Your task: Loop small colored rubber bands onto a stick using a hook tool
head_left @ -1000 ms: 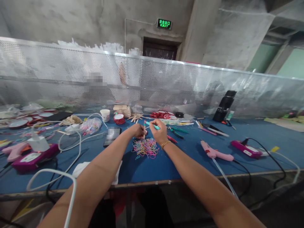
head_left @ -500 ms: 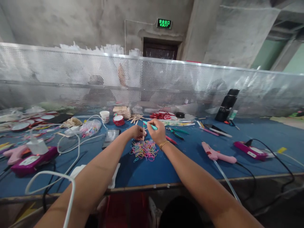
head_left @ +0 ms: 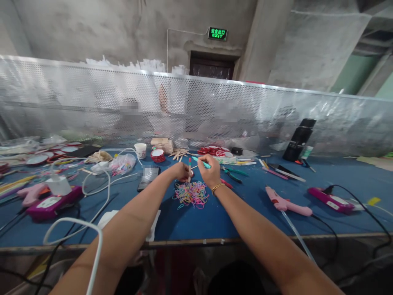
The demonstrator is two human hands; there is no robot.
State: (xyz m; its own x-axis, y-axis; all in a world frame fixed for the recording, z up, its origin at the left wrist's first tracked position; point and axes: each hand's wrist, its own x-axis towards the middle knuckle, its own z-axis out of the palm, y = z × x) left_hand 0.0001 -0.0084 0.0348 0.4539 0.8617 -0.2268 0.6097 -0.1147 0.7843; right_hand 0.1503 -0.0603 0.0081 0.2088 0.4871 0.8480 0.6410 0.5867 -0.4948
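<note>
Both my arms reach forward over a blue table (head_left: 196, 217). My left hand (head_left: 181, 171) is closed around a thin upright stick with a red and green tip (head_left: 189, 164). My right hand (head_left: 209, 171) is closed on a teal pen-like tool (head_left: 202, 162) whose tip points left toward the stick. A gold bracelet is on my right wrist. Just in front of both hands lies a loose pile of coloured rubber bands (head_left: 192, 193).
A pink glue gun (head_left: 287, 203) lies right of my arm, another (head_left: 30, 192) far left. Magenta power units (head_left: 330, 199) (head_left: 50, 203), white cables, a phone (head_left: 148, 177), pliers (head_left: 231, 174), red rings, wooden sticks, a black bottle (head_left: 299, 140) and a perforated metal screen (head_left: 92, 102) surround the work spot.
My hands stay together over the rubber bands, still gripping stick and tool. The view has shifted slightly, so everything sits a little further right in the frame.
</note>
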